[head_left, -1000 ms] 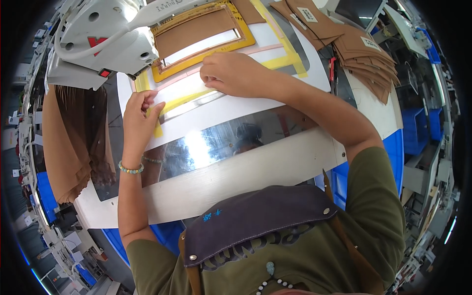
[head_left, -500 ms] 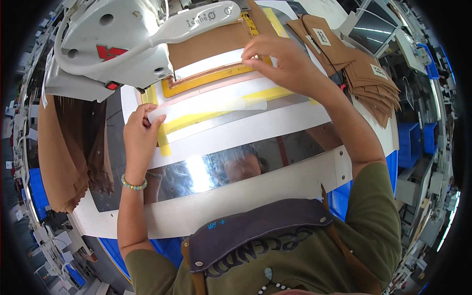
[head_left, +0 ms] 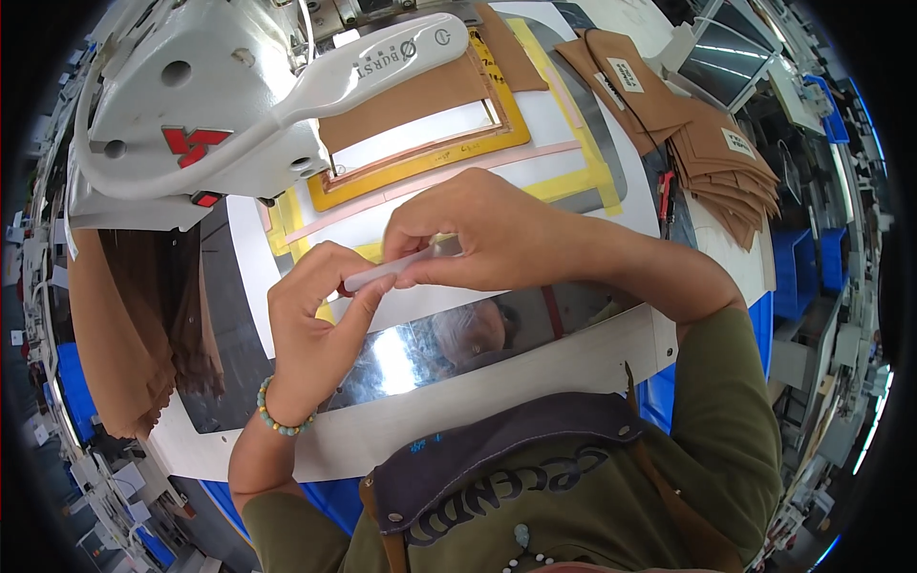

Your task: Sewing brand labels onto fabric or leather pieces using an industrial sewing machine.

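Both hands pinched a thin pale strip (head_left: 392,270) above the counter (head_left: 611,349): left hand (head_left: 315,315) at its near end, right hand (head_left: 468,234) farther along, beneath the white sewing machine (head_left: 220,105). Brown pieces (head_left: 707,143) lay stacked right.

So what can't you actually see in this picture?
- Head view: the far end of the pale strip, covered by the right hand.
- The needle area, hidden under the white sewing machine.
- The brown fabric stack, partly cut off by the fisheye rim.
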`<act>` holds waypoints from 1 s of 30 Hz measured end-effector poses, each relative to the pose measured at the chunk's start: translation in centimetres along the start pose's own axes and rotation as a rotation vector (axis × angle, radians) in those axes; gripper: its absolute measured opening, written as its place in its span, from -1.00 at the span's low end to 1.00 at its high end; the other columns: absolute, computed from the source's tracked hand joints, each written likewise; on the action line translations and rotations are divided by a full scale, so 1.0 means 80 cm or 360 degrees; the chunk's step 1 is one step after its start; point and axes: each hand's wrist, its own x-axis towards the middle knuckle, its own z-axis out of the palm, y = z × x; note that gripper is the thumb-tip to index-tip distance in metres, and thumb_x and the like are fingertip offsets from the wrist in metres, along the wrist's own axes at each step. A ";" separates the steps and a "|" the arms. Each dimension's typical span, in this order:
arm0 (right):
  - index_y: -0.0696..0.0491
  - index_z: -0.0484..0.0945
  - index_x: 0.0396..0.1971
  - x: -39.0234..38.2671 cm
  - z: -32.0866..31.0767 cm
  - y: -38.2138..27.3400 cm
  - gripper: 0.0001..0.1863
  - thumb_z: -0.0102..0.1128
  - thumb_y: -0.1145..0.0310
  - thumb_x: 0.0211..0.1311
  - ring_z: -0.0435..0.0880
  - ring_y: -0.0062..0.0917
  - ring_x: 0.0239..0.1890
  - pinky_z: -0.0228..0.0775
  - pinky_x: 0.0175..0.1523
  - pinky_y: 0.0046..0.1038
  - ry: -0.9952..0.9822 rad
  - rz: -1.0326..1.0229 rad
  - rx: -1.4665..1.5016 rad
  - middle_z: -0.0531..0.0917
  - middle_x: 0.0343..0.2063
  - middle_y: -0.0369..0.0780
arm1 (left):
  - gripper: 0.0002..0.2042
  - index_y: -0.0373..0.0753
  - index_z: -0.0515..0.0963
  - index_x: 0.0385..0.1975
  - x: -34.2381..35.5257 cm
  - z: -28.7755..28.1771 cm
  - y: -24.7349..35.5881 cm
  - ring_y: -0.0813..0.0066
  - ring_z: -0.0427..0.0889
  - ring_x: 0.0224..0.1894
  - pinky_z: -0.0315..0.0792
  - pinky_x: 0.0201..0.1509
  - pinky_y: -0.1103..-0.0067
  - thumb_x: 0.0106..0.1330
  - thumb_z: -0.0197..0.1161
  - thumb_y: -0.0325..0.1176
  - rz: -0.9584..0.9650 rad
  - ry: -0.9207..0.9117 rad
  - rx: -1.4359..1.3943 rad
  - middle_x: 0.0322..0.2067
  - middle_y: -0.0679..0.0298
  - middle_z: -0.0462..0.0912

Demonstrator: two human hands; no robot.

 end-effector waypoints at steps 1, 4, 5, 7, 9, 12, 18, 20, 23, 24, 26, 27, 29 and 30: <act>0.13 0.77 -0.16 -0.001 -0.009 -0.004 -0.78 0.47 0.33 0.30 0.78 -0.43 -0.21 0.58 -0.05 -0.41 -0.0025 0.0103 0.0076 0.81 -0.27 -0.17 | -0.92 -0.32 0.76 -0.28 0.000 -0.001 -0.002 0.44 0.66 -0.33 0.51 -0.25 0.55 0.27 0.49 -0.53 0.0049 -0.0034 -0.0033 -0.35 0.23 0.74; 0.13 0.81 -0.27 -0.005 -0.048 0.012 -0.85 0.40 0.37 0.32 0.77 -0.60 -0.37 0.56 -0.23 -0.47 0.0182 0.0262 0.0119 0.79 -0.45 -0.21 | -0.83 -0.33 0.74 -0.17 -0.005 -0.007 -0.029 0.30 0.71 -0.22 0.58 -0.10 0.45 0.26 0.50 -0.51 0.0089 0.0042 0.0265 -0.25 0.19 0.76; 0.11 0.82 -0.25 -0.008 -0.067 0.023 -0.83 0.41 0.32 0.32 0.76 -0.66 -0.38 0.55 -0.24 -0.49 0.0357 0.0382 0.0203 0.80 -0.42 -0.24 | -0.83 -0.33 0.74 -0.17 -0.004 -0.012 -0.043 0.30 0.71 -0.22 0.58 -0.10 0.45 0.26 0.50 -0.51 0.0091 0.0042 0.0259 -0.25 0.19 0.76; 0.13 0.79 -0.11 -0.003 -0.127 0.028 -0.75 0.29 0.26 0.51 0.74 -0.60 -0.27 0.63 -0.15 -0.51 0.0414 0.0456 -0.0763 0.80 -0.30 -0.24 | -0.71 -0.34 0.70 0.03 0.001 -0.019 -0.074 0.12 0.65 0.15 0.51 0.27 0.31 0.33 0.46 -0.45 0.0396 0.0101 0.1004 0.09 0.02 0.72; 0.16 0.77 -0.14 0.047 -0.135 -0.035 -0.74 0.21 0.32 0.42 0.76 -0.34 -0.22 0.62 -0.07 -0.30 0.0439 0.0919 -0.0873 0.78 -0.31 -0.14 | -0.62 -0.34 0.67 0.12 -0.005 -0.018 -0.090 0.00 0.50 0.31 0.36 0.40 0.21 0.36 0.45 -0.32 0.0299 0.0040 0.1191 0.23 -0.05 0.59; 0.14 0.77 -0.11 0.043 -0.164 0.070 -0.72 0.21 0.28 0.41 0.76 -0.31 -0.21 0.61 -0.06 -0.30 0.0360 0.0953 -0.0934 0.79 -0.30 -0.13 | -0.46 -0.34 0.60 0.25 0.005 -0.016 -0.105 -0.14 0.24 0.53 0.10 0.57 0.07 0.42 0.37 -0.07 0.0234 -0.0104 0.1346 0.44 -0.14 0.35; 0.02 0.84 -0.19 0.089 -0.086 0.105 -0.81 0.33 0.39 0.25 0.78 -0.53 -0.25 0.58 -0.10 -0.40 -0.0142 0.0481 -0.0586 0.85 -0.29 -0.29 | -0.25 -0.38 0.40 0.44 0.034 -0.014 -0.113 -0.25 0.07 0.58 -0.15 0.66 0.02 0.55 0.04 0.20 0.0201 -0.0385 0.1328 0.51 -0.22 0.21; 0.03 0.82 -0.22 0.104 -0.060 0.110 -0.84 0.39 0.39 0.21 0.78 -0.52 -0.28 0.60 -0.14 -0.39 -0.0220 0.0813 -0.0480 0.83 -0.34 -0.26 | -0.20 -0.40 0.36 0.45 0.032 -0.010 -0.114 -0.25 0.05 0.59 -0.17 0.67 0.02 0.54 0.00 0.27 0.0170 -0.0384 0.1324 0.51 -0.24 0.20; 0.05 0.79 -0.25 0.111 -0.046 0.110 -0.86 0.43 0.39 0.19 0.78 -0.53 -0.31 0.59 -0.21 -0.39 -0.0101 0.0689 -0.0422 0.81 -0.39 -0.25 | -0.10 -0.40 0.33 0.48 0.026 -0.005 -0.121 -0.29 0.04 0.59 -0.19 0.67 -0.02 0.52 -0.08 0.39 0.0212 -0.0283 0.1323 0.52 -0.28 0.18; 0.05 0.79 -0.25 0.112 -0.044 0.110 -0.86 0.43 0.39 0.19 0.78 -0.53 -0.31 0.59 -0.21 -0.39 -0.0093 0.0686 -0.0418 0.81 -0.39 -0.25 | -0.10 -0.40 0.33 0.48 0.025 -0.005 -0.121 -0.29 0.04 0.59 -0.19 0.67 -0.02 0.52 -0.08 0.39 0.0215 -0.0287 0.1330 0.52 -0.28 0.18; 0.05 0.79 -0.27 0.113 -0.040 0.112 -0.85 0.47 0.38 0.15 0.78 -0.54 -0.32 0.59 -0.23 -0.39 -0.0014 0.0712 -0.0403 0.82 -0.38 -0.26 | -0.07 -0.40 0.28 0.51 0.022 -0.004 -0.119 -0.28 0.00 0.62 -0.20 0.67 -0.02 0.50 -0.07 0.40 0.0212 -0.0285 0.1352 0.54 -0.28 0.15; 0.05 0.79 -0.27 0.114 -0.038 0.114 -0.85 0.47 0.38 0.15 0.78 -0.54 -0.32 0.59 -0.23 -0.39 -0.0008 0.0711 -0.0401 0.82 -0.38 -0.26 | -0.07 -0.40 0.28 0.51 0.021 -0.004 -0.117 -0.28 0.00 0.62 -0.20 0.67 -0.02 0.50 -0.07 0.40 0.0217 -0.0288 0.1356 0.54 -0.28 0.15; 0.02 0.79 -0.29 0.118 -0.033 0.117 -0.84 0.49 0.34 0.14 0.77 -0.53 -0.34 0.60 -0.22 -0.39 -0.0007 0.0780 -0.0286 0.82 -0.37 -0.27 | -0.05 -0.40 0.23 0.55 0.020 -0.004 -0.113 -0.26 -0.03 0.64 -0.20 0.67 -0.03 0.50 -0.06 0.41 0.0202 -0.0297 0.1358 0.56 -0.28 0.12; 0.02 0.79 -0.29 0.119 -0.029 0.119 -0.84 0.49 0.34 0.14 0.77 -0.53 -0.34 0.60 -0.22 -0.39 0.0002 0.0783 -0.0285 0.82 -0.37 -0.27 | -0.05 -0.40 0.23 0.55 0.019 -0.004 -0.112 -0.26 -0.03 0.64 -0.20 0.67 -0.03 0.50 -0.06 0.41 0.0210 -0.0301 0.1360 0.56 -0.28 0.12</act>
